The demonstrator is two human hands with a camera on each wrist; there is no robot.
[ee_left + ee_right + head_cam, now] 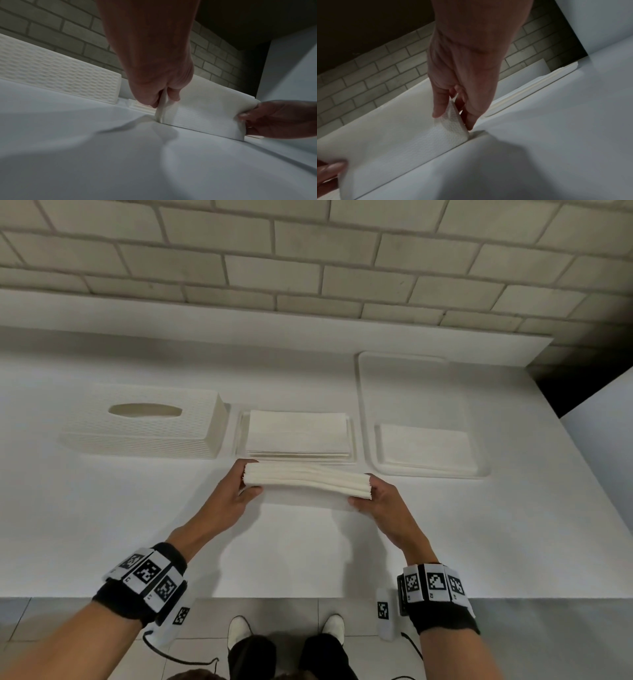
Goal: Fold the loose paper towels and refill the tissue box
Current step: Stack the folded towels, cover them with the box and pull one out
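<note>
A stack of folded white paper towels (308,484) stands on its long edge on the white counter (137,508). My left hand (236,491) pinches its left end and my right hand (376,501) pinches its right end. The left wrist view shows my left hand (161,97) gripping the stack (205,111), and the right wrist view shows my right hand (453,108) on the stack's (402,135) other end. Behind lies the tissue box base (239,440) with folded towels (298,433) on it. The textured box cover (147,426) sits to its left.
A white tray (411,378) at the right rear holds a flat pile of loose towels (424,446). A brick wall (308,261) and a low ledge run behind the counter. The counter's front edge is close to my wrists.
</note>
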